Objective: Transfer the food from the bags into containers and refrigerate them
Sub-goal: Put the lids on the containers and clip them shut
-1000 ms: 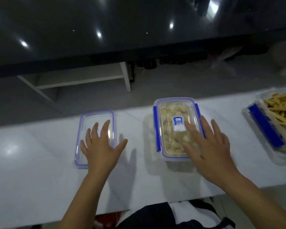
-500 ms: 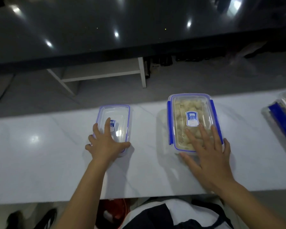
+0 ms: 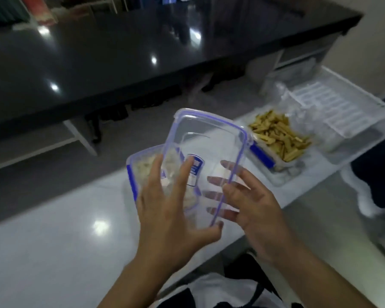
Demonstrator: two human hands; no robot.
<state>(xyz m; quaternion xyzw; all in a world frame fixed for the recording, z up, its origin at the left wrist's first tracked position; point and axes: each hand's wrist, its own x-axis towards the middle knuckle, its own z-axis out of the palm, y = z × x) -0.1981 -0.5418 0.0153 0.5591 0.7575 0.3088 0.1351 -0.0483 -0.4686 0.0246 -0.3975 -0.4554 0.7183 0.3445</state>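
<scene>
- Head view: clear lid (image 3: 209, 150) with a purple-blue rim is held tilted above the white worktop (image 3: 53, 230), between both hands.
- Left hand (image 3: 167, 210): fingers spread over the lid's near face, thumb curled under its lower edge; it grips the lid.
- Right hand (image 3: 251, 203): fingers extended behind the lid, seen through the clear plastic; thumb lies on the front of the right rim, so it pinches that edge.
- Closed container (image 3: 140, 172) of pale food pieces, blue side clips, sits on the worktop just behind the left hand, partly hidden by hand and lid.
- Open container (image 3: 278, 138) of yellow-brown food strips stands on the worktop to the right, uncovered, blue clip on its near side.
- Clear plastic bag (image 3: 291, 101) lies crumpled just behind the open container.
- White ribbed tray (image 3: 342, 103) lies at the far right end of the worktop.
- Dark glossy table (image 3: 120, 52) runs across the background.
</scene>
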